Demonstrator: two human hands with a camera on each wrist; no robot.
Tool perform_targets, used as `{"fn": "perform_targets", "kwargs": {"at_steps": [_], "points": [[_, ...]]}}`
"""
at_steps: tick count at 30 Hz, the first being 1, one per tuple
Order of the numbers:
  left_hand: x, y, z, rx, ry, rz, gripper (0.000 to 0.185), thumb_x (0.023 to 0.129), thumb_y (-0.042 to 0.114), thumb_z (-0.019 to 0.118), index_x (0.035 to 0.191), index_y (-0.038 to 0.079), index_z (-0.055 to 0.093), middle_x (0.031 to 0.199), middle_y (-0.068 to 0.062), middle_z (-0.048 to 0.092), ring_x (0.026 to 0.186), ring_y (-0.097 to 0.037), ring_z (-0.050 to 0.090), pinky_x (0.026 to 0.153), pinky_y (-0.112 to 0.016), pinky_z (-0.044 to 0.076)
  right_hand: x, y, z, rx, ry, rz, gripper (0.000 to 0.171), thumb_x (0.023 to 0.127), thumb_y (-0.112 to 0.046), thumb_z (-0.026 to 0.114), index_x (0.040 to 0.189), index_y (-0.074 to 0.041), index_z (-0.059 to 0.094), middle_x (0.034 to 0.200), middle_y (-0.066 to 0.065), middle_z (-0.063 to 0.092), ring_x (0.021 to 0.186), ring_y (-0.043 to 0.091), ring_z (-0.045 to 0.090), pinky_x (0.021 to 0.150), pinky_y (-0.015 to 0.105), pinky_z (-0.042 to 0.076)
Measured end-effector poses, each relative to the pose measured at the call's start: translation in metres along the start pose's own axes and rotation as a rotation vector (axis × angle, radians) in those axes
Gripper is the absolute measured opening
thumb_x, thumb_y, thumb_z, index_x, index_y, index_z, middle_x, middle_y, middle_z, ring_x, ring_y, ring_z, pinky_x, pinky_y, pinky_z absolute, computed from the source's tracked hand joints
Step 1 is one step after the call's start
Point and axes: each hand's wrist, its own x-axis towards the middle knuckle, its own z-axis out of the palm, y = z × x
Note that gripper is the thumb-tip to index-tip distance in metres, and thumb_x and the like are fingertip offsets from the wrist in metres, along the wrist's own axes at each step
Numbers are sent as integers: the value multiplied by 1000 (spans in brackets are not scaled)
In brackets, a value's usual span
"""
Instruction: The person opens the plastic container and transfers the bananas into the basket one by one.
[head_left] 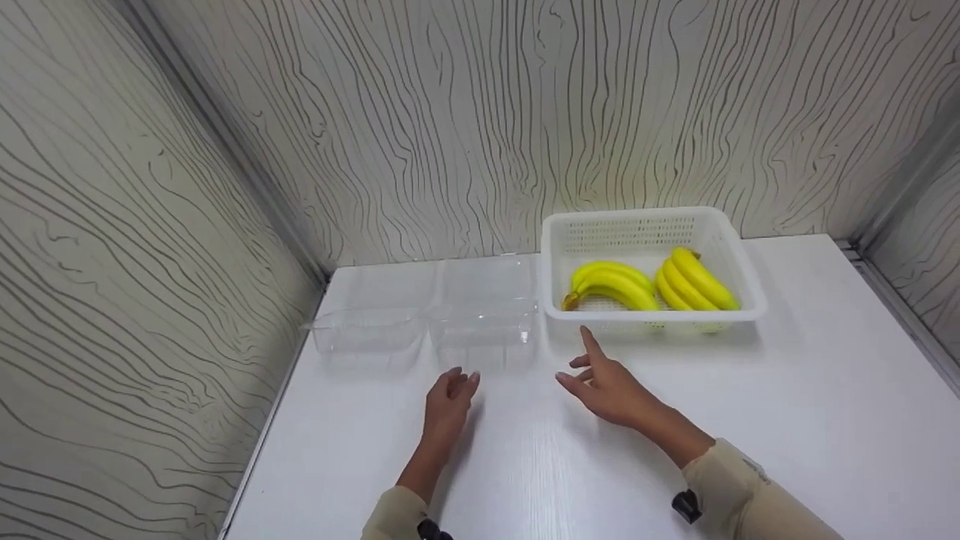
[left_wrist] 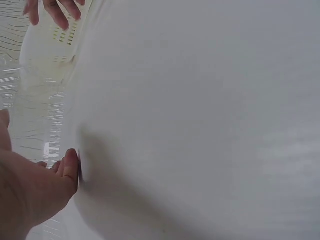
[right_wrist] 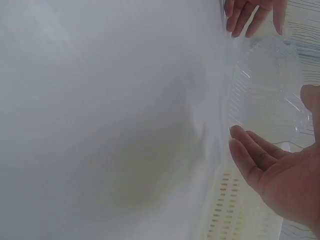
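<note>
Two bunches of yellow bananas lie in a white plastic basket (head_left: 652, 316) at the back: one bunch (head_left: 619, 283) at its left, another bunch (head_left: 694, 281) at its right. My right hand (head_left: 611, 386) hovers in front of the basket's near left corner, index finger extended toward it, holding nothing. Left of it, my left hand (head_left: 448, 405) is just in front of a clear plastic clamshell box (head_left: 484, 337), fingers loosely bent with nothing between them. A second clear clamshell box (head_left: 367, 334) stands to the left. Both boxes have their lids raised at the back.
The white table (head_left: 525, 465) runs up to a wood-grain patterned back wall (head_left: 450, 127). A similar panel (head_left: 112, 300) stands along the left side. Grey metal strips edge the table at left and right.
</note>
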Motion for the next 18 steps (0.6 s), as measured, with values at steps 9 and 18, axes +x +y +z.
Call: {"fn": "perform_targets", "kwargs": {"at_steps": [9,18], "points": [[-36,-20,-8,93,8,86,46,105,35,67,142,8,65,123,-4,75,110,-14,71,98,-36,61,-46,26,-19,-38,10,-31,99,103,-59,63,173,-11,10,148,15,66,125,30,71,111,57,55],[-50,-22,-13,166,-31,107,39,104,32,68,138,13,68,115,1,76,100,-10,69,90,-28,57,-70,61,-39,-23,16,40,96,104,-56,62,172,-9,12,149,20,63,126,33,71,108,56,58]]}}
